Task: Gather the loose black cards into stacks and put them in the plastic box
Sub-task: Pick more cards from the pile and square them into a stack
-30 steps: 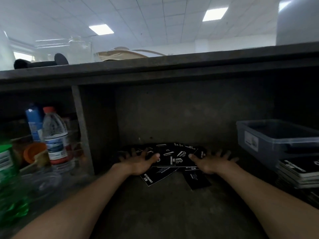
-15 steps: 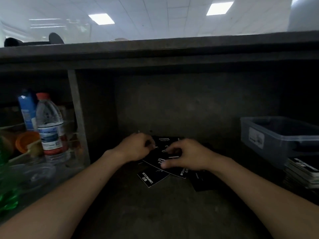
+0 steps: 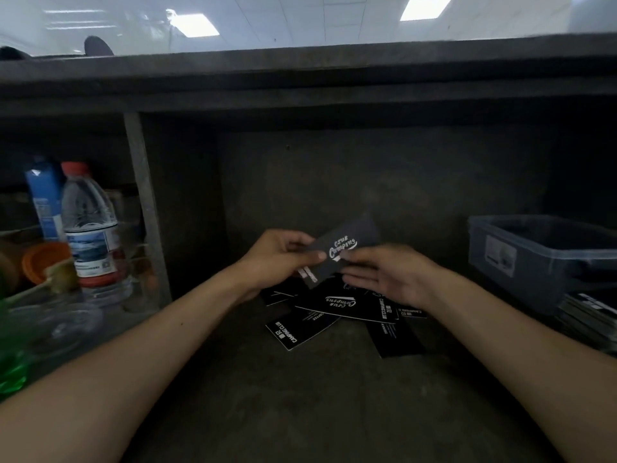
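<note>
Inside the dark shelf bay my left hand grips a small stack of black cards with white lettering, lifted above the shelf floor. My right hand is beside it, its thumb and fingertips pinching the stack's lower right edge. Beneath both hands several loose black cards lie fanned on the shelf floor. The plastic box, translucent grey-blue, stands at the right of the bay.
A stack of black cards lies in front of the box at the right edge. Left of the metal divider stand a water bottle, a blue carton, an orange cup and a green bottle.
A second ago both hands lay flat and spread on the fanned cards. They drew together, picked up part of the cards and lifted them off the shelf floor.
</note>
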The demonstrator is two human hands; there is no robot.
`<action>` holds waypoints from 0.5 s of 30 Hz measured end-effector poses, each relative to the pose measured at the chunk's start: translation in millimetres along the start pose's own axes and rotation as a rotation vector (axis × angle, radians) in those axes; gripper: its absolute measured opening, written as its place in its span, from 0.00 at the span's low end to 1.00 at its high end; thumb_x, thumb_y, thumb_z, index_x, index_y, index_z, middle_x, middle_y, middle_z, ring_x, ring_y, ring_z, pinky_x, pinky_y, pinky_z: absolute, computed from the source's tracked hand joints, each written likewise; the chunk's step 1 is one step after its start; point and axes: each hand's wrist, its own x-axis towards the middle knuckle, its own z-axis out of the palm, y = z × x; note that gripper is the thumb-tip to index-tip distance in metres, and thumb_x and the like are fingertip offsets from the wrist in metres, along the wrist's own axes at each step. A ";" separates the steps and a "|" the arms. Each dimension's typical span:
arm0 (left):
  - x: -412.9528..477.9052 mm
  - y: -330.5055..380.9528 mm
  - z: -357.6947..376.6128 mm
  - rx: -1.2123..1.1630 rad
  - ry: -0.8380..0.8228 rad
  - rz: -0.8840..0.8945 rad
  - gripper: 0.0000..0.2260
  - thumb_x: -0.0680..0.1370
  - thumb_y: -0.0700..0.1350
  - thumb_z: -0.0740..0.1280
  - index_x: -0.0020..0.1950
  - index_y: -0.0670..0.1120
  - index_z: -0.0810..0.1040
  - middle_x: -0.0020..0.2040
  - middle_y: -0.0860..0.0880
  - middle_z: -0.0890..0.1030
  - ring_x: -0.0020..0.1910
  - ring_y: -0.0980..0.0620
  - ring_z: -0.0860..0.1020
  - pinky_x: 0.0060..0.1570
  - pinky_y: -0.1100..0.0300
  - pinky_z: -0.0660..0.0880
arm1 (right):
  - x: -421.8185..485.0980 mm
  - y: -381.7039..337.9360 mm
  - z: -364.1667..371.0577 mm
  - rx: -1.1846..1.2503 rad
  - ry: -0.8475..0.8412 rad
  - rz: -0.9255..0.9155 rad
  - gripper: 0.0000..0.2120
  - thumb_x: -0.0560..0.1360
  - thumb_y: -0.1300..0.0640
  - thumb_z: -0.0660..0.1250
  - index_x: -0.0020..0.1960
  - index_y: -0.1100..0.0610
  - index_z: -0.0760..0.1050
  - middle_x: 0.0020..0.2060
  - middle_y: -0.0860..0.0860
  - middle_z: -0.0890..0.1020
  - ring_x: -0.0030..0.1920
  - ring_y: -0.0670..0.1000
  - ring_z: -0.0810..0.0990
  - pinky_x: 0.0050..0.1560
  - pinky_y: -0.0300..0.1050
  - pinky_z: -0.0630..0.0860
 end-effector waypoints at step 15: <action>12.0 -34.3 -20.8 0.136 -0.036 -0.058 0.21 0.79 0.30 0.64 0.57 0.57 0.81 0.55 0.50 0.84 0.50 0.57 0.83 0.46 0.66 0.78 | -7.0 -12.5 -18.5 -0.824 -0.177 0.033 0.13 0.68 0.62 0.78 0.50 0.51 0.84 0.43 0.49 0.86 0.46 0.48 0.85 0.48 0.43 0.80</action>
